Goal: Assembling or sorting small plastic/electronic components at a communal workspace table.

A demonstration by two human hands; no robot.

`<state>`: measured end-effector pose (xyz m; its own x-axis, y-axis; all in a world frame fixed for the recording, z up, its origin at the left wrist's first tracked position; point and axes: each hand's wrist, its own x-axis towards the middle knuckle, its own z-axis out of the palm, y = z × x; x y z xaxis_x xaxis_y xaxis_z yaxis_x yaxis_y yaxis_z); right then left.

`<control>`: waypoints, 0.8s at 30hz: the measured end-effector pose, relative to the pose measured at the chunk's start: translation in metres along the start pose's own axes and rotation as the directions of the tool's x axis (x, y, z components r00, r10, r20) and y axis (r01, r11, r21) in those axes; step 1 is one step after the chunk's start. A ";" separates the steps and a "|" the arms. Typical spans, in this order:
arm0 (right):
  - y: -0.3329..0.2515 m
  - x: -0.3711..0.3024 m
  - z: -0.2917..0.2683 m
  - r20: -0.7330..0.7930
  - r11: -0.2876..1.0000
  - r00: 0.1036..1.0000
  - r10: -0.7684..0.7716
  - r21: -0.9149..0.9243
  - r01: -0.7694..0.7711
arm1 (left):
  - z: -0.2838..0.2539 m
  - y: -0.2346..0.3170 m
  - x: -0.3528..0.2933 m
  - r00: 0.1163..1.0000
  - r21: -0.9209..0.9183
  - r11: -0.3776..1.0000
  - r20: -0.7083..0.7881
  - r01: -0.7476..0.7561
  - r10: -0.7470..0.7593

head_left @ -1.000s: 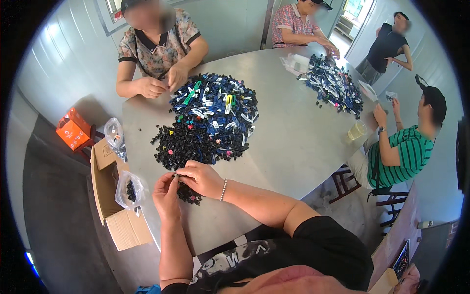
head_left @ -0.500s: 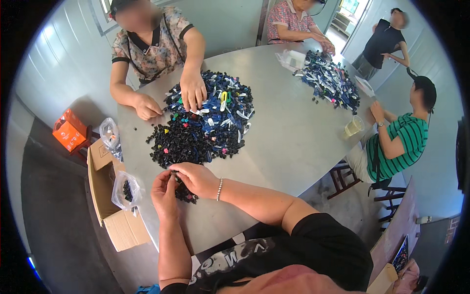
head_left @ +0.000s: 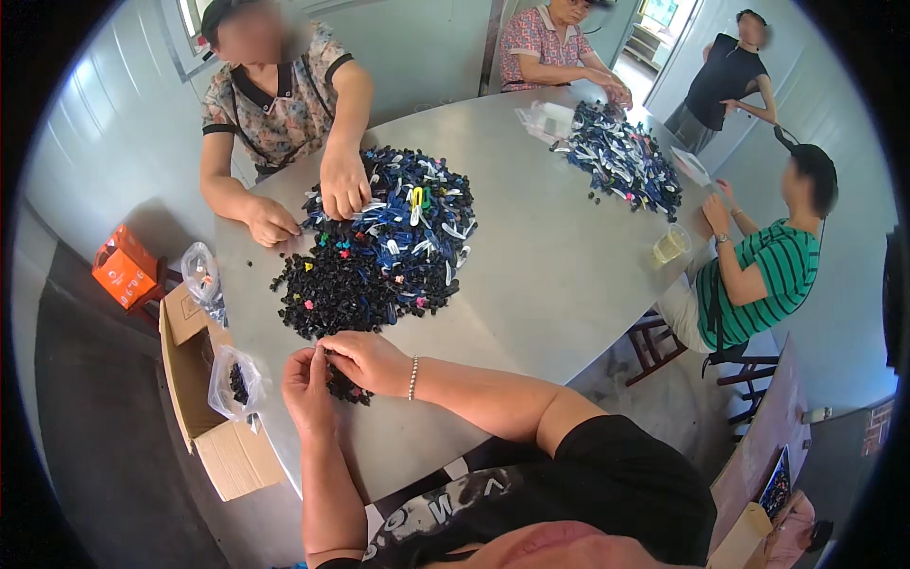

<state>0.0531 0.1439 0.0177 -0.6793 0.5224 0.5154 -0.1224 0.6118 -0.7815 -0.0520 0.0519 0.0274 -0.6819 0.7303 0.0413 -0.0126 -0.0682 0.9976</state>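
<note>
My left hand (head_left: 308,391) and my right hand (head_left: 376,363) meet at the table's near left, fingers pinched together at the tips. Whatever lies between the fingertips is too small and too covered to make out. Just under them is a small heap of black pieces (head_left: 349,389), partly hidden by my right hand. Beyond my fingers spreads a pile of small black plastic pieces (head_left: 332,289) with a few pink and yellow bits. It runs into a larger mound of blue, white and black clip-like pieces (head_left: 417,223), with a yellow one (head_left: 416,205) on top.
Across the metal table (head_left: 540,256), a co-worker's hand (head_left: 345,185) reaches into the mound. Another pile (head_left: 626,161) and a cup of pale yellow liquid (head_left: 671,245) are at the far right. A plastic bag (head_left: 227,384) and cardboard box (head_left: 237,460) stand left, beside the table edge.
The whole view has shifted slightly, moving the scene left and down. My hands stay together above the small heap. The co-worker's reaching hand has moved left over the mound.
</note>
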 end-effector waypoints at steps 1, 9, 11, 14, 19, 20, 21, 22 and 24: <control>-0.001 0.001 -0.001 0.010 1.000 1.000 -0.001 0.021 0.001 | 0.001 -0.001 0.000 1.000 -0.008 1.000 0.011 -0.006 0.006; -0.011 -0.001 -0.001 0.083 0.988 0.995 0.057 0.141 -0.068 | -0.003 0.001 -0.002 0.999 -0.068 0.997 0.023 0.030 -0.029; -0.013 -0.002 -0.001 0.053 0.976 0.995 0.082 0.198 -0.090 | -0.005 -0.001 -0.002 0.999 -0.074 0.997 0.043 0.029 -0.026; -0.013 0.000 -0.004 0.074 0.971 0.994 0.084 0.219 -0.099 | -0.006 -0.001 -0.002 0.997 -0.074 0.997 0.068 0.038 -0.033; -0.012 0.000 -0.006 0.063 0.972 0.993 0.098 0.209 -0.109 | -0.002 0.001 -0.001 0.994 -0.103 0.993 0.102 0.057 -0.046; -0.012 0.000 -0.005 0.042 0.972 0.996 0.081 0.220 -0.088 | -0.004 0.001 -0.001 0.993 -0.119 0.991 0.107 0.065 -0.052; -0.012 0.000 -0.004 0.043 0.971 0.996 0.081 0.222 -0.089 | -0.005 0.001 -0.001 0.992 -0.136 0.988 0.113 0.073 -0.057; -0.012 0.001 -0.004 0.052 0.973 0.996 0.078 0.214 -0.087 | -0.006 0.001 -0.002 0.992 -0.135 0.988 0.112 0.073 -0.058; -0.011 0.001 -0.002 0.060 0.975 0.995 0.076 0.207 -0.086 | -0.007 0.001 -0.001 0.989 -0.208 0.970 0.105 0.123 -0.103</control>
<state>0.0558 0.1391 0.0272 -0.7288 0.5306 0.4328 -0.2102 0.4282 -0.8789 -0.0559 0.0462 0.0281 -0.5966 0.8006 -0.0559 -0.2479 -0.1176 0.9616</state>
